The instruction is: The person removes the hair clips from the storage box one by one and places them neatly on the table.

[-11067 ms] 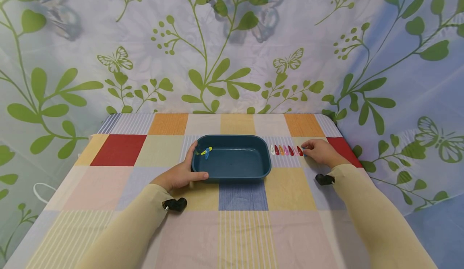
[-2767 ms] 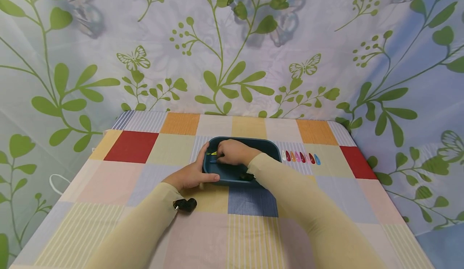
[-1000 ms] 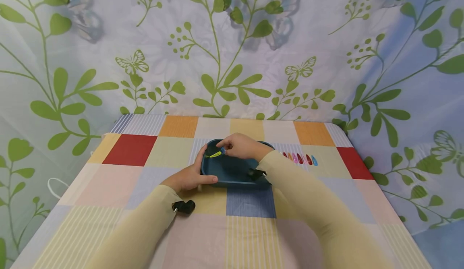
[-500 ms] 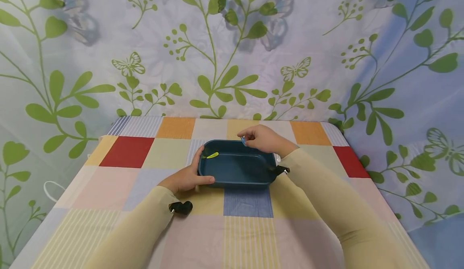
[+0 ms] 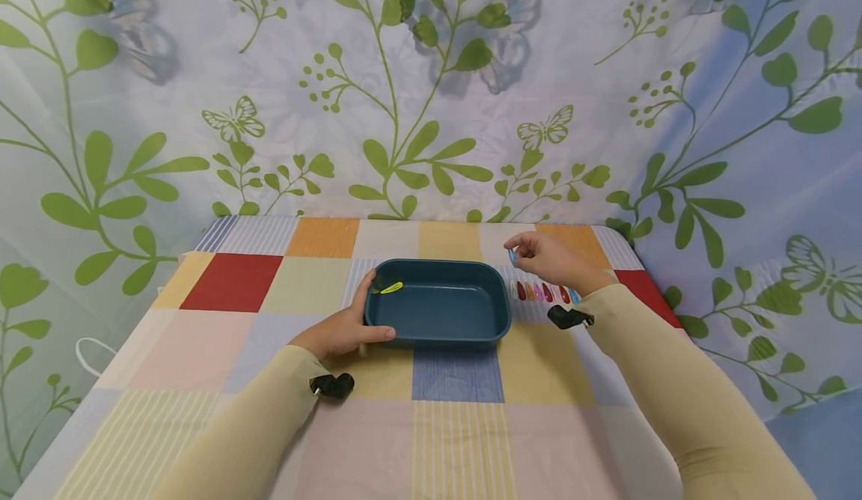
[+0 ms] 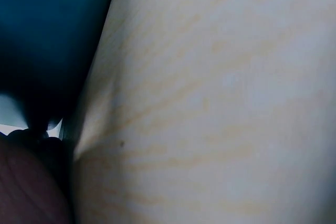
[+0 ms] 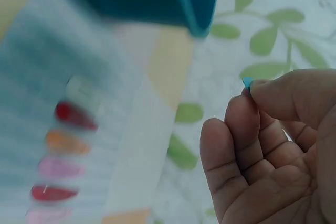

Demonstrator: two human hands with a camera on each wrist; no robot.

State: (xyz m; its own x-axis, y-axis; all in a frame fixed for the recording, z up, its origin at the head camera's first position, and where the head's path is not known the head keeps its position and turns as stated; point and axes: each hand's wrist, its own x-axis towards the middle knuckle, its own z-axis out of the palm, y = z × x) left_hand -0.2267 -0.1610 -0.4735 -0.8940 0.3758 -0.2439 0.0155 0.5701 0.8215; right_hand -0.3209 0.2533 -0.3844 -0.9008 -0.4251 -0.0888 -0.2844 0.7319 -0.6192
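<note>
My left hand (image 5: 343, 329) grips the left end of a dark teal plastic tray (image 5: 438, 341), thumb along its front side and fingers at its left wall. Inside the tray, near that end, lies a yellow snap hair clip (image 5: 392, 288). Held up past the tray's right end, my right hand (image 5: 552, 259) pinches a small blue hair clip (image 7: 247, 82) between thumb and index finger; most of it is hidden by the fingertips. Below that hand, a row of hair clips in white, red (image 7: 76, 115), orange (image 7: 67, 142), pink and blue lies on the cloth.
A patchwork tablecloth (image 5: 458, 440) covers the table. Behind it hangs a curtain (image 5: 269, 96) with green leaves and butterflies. A white cable loop (image 5: 86, 354) shows by the table's left edge.
My right hand has lifted the blue hair clip out of the tray and carried it right, over the row of clips. The yellow clip stays inside; my left hand keeps its grip.
</note>
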